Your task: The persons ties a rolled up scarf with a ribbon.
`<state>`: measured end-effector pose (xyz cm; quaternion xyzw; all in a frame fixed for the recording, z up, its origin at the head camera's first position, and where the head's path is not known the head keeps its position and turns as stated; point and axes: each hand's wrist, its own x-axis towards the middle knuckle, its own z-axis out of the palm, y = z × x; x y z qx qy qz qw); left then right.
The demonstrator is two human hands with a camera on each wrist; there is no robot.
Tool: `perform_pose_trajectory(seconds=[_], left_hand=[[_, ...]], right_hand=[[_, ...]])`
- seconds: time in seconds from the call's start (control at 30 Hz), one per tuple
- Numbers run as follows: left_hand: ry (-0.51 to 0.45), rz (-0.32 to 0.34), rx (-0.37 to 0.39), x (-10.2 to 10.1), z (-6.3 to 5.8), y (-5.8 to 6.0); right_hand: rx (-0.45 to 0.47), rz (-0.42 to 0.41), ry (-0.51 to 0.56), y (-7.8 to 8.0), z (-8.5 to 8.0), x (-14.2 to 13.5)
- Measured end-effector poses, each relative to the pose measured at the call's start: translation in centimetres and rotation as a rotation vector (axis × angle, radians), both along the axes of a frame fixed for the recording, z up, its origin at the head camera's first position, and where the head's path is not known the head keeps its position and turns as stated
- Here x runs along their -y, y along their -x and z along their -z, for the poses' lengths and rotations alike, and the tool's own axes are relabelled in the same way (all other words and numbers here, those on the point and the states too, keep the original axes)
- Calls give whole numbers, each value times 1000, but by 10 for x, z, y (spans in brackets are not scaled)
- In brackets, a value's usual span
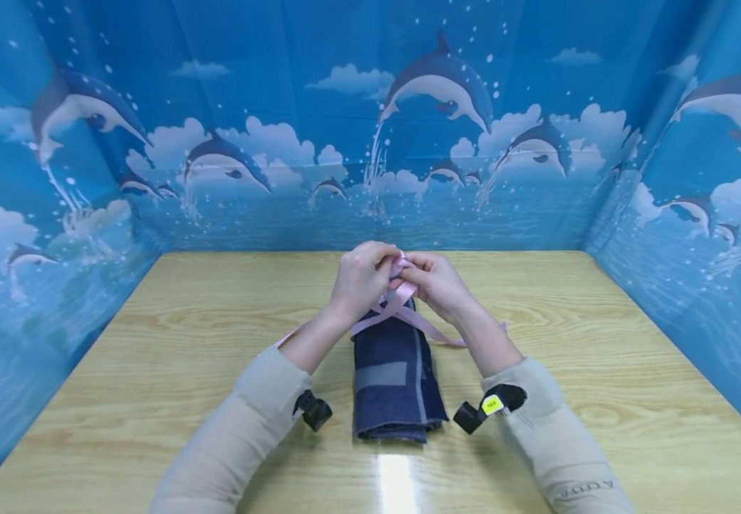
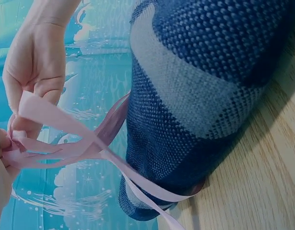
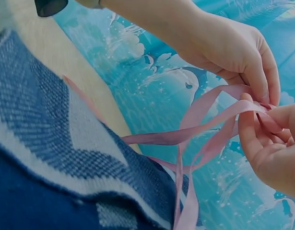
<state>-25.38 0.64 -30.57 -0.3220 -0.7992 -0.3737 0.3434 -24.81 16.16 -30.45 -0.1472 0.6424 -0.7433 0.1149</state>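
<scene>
A dark blue woven cloth (image 1: 383,410) with grey-white bands lies rolled into a bundle, its length running away from me. Pink ribbon (image 1: 402,295) passes around its far part and rises in loops and loose strands. Above that far end, my left hand (image 1: 360,280) pinches the ribbon between thumb and fingers. Close beside it, the fingertips of my right hand (image 1: 440,287) grip the ribbon too. In the right wrist view both sets of fingertips meet at the bunched ribbon (image 3: 178,138), raised off the cloth (image 3: 46,129). The exact crossing between the fingers is hidden.
The bundle rests on a light wood-grain table (image 1: 216,343). A blue curtain (image 1: 319,93) printed with dolphins and clouds surrounds the back and sides. Black wrist cameras (image 1: 470,417) hang from both sleeves near the bundle. A ribbon tail (image 1: 450,340) trails to the right.
</scene>
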Motion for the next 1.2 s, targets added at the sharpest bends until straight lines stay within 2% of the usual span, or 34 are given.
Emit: perform_pose_trajectory(seconds=[0.1,0.17,0.4,0.6,0.83,1.0,1.2], left_hand=[[-3,-7,2,0,1,1],[-5,-9,0,0,2,1],[-15,2,-8,1,3,1],[-11,8,-22,1,2,2],[-5,21,-17,3,4,3],[7,29,7,5,6,4],[27,16,67,6,9,6]], right_hand=[[34,-4,72,1,1,2],[36,7,82,1,3,3],[-14,28,-44,3,5,4],[5,38,-117,4,6,4],[-5,28,-142,5,8,5],[-36,54,-153,4,9,4],[-35,99,-90,4,9,3]])
